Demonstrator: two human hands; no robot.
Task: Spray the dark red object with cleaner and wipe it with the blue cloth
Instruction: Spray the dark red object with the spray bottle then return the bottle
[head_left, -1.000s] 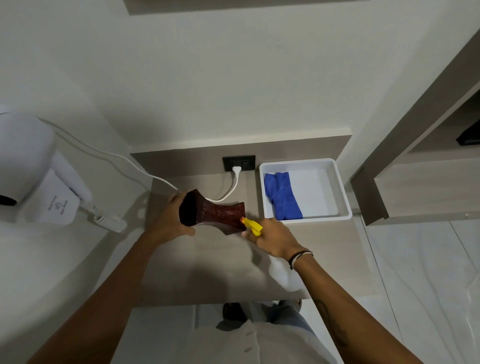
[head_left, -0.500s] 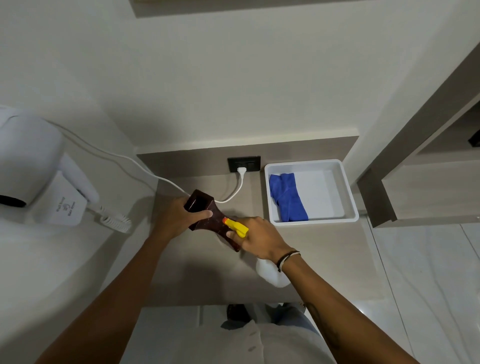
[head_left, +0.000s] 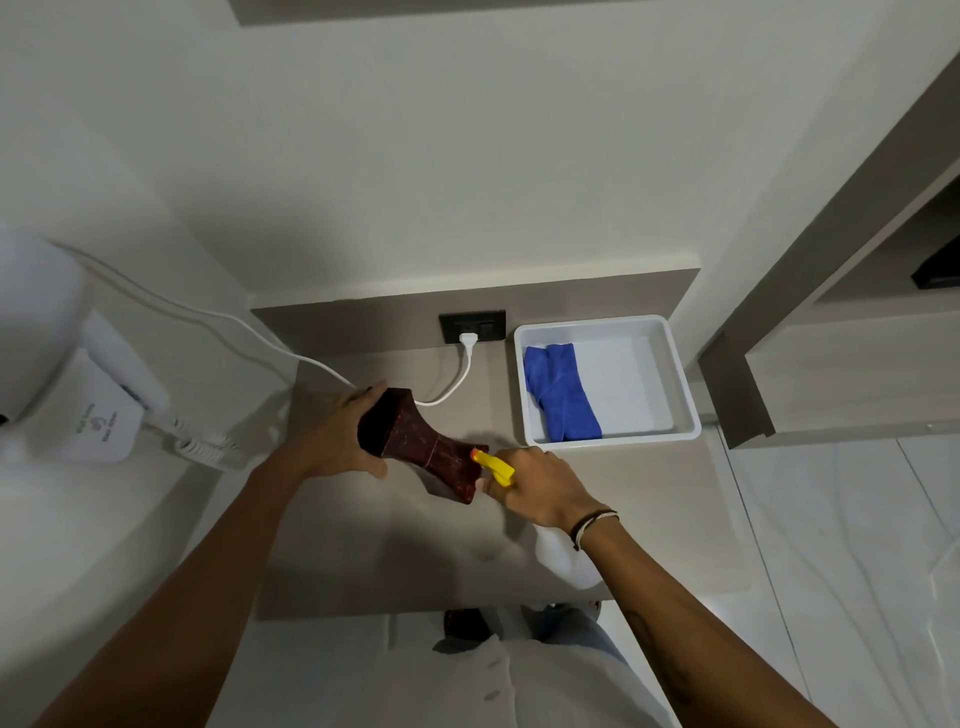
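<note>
White walls meet in a corner above a pale wood-grain counter (head_left: 597, 519) that fills the middle of the frame. At centre, the left hand (head_left: 337, 441) grips the flared, open end of the dark red object (head_left: 426, 449), fingers wrapped around it and thumb underneath; the object is held clear of the counter, lying slantwise, its wider far end pointing toward lower right. Just right of it, the right hand (head_left: 540, 486) is closed around the neck of a spray bottle (head_left: 563, 558), whose yellow nozzle (head_left: 493, 464) nearly touches the red object's lower end. The bottle's white body shows below the wrist, which wears thin bands. Whether a finger presses the trigger cannot be told.

Right of centre and higher, a white tray (head_left: 683, 384) sits on the counter against the back panel. The blue cloth (head_left: 561, 395) lies crumpled inside it along its left side; the rest of the tray floor is bare. Left of the tray, a dark socket (head_left: 472, 326) in the back panel holds a white plug, and its cord (head_left: 260, 335) runs behind the left hand toward the upper left. At the left edge a white wall-mounted hair dryer (head_left: 88, 410) hangs with a coiled lead beneath it. Wood shelving stands at the right edge over a pale marbled floor.
</note>
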